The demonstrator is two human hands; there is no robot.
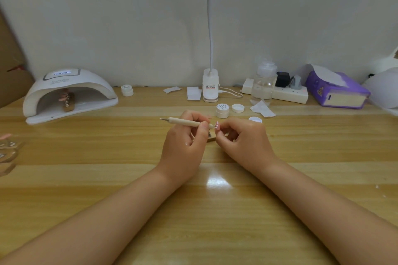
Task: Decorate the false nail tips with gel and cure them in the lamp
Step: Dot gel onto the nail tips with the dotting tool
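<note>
Two hands point(183, 142) point(243, 137), one pen point(185, 122)

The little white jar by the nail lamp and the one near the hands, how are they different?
The jar by the nail lamp stands at the back of the table, with nothing beside it. The jar near the hands is closer to the person, with a loose white lid beside it. Both are small, round and white with lettering on top.

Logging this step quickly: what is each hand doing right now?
Left hand: grips the slim beige wooden dotting pen.
Right hand: pinches the small pink false nail tip.
</note>
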